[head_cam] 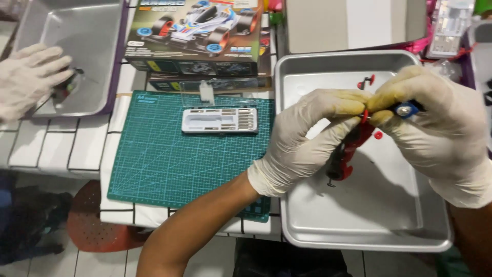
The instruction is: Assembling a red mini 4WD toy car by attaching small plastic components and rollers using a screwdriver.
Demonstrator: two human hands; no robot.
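Note:
Both my hands wear pale latex gloves and meet over a metal tray. My left hand pinches the upper end of a red and black toy car chassis, which hangs tilted above the tray. My right hand grips a small blue tool with a silver head pressed against the top of the chassis. Two small red parts lie in the tray, one near the far rim and one by the chassis.
A green cutting mat lies left of the tray with a clear plastic case of small bits on it. Toy car boxes stand behind. Another person's gloved hand reaches into a second metal tray at far left.

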